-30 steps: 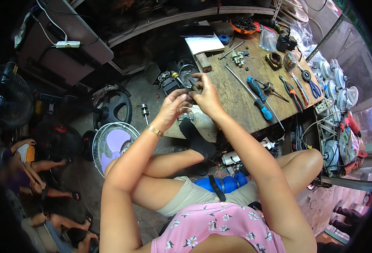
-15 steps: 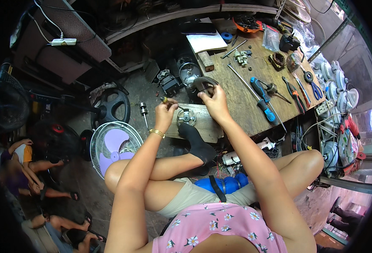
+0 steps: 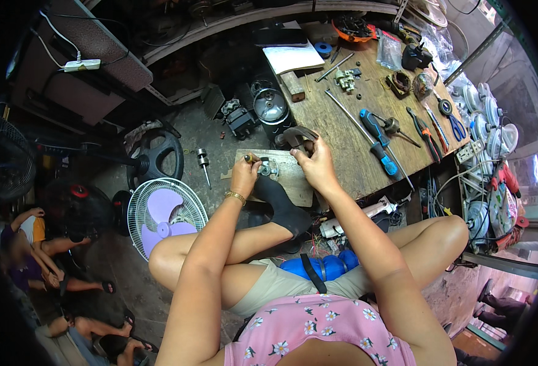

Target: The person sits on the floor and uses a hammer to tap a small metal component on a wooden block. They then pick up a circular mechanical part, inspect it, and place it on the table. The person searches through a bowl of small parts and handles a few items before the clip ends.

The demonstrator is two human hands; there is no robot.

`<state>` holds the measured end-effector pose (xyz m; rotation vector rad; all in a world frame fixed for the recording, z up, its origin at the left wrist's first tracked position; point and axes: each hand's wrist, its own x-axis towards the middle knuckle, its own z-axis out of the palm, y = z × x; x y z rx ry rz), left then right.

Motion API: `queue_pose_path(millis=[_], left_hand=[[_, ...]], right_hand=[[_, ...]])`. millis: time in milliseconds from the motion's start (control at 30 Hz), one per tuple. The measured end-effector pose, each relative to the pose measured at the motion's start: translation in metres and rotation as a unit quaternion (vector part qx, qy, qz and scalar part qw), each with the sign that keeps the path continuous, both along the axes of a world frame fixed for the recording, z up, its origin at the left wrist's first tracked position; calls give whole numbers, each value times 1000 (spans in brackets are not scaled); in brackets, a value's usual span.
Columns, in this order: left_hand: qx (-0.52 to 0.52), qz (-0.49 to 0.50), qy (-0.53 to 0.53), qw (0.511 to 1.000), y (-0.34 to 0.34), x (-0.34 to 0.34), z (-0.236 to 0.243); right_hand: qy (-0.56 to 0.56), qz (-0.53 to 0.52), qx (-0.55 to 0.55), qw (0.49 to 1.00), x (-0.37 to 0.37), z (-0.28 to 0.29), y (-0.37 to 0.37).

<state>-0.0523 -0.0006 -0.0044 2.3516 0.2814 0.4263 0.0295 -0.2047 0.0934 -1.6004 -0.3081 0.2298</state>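
My left hand (image 3: 243,177) is closed around a small tool with a yellowish handle (image 3: 249,158). It is right beside a round metal motor part (image 3: 269,167), which lies on a wooden board (image 3: 287,165). The tool's tip is hidden by my fingers and the part. Above the board's right side, my right hand (image 3: 317,166) grips a dark, curved metal piece (image 3: 298,135); its exact kind cannot be made out. My black-socked foot (image 3: 273,192) rests on the board against the motor part.
On the wooden workbench (image 3: 336,134) lie screwdrivers (image 3: 383,160), pliers (image 3: 424,135), scissors (image 3: 453,119) and motor parts. A fan with purple blades (image 3: 165,213) stands left of my knee. A rotor on a shaft (image 3: 203,163) is on the floor. People (image 3: 31,250) sit at far left.
My left hand has moved right with the small tool, up to the motor part. My right hand has shifted slightly down with the curved metal piece, which is turned differently.
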Motion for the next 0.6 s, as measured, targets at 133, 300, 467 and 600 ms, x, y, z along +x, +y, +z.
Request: queue_pose_path(millis=[133, 300, 467, 600], left_hand=[[15, 11, 22, 1000, -4, 1, 5], [27, 19, 33, 999, -3, 1, 4], [50, -18, 44, 998, -2, 4, 0], [30, -30, 44, 998, 2, 5, -3]], right_hand=[[-10, 4, 36, 999, 0, -6, 5], [-39, 22, 14, 999, 1, -6, 8], [-79, 94, -41, 992, 4, 6, 11], [-211, 198, -166, 943, 13, 32, 19]])
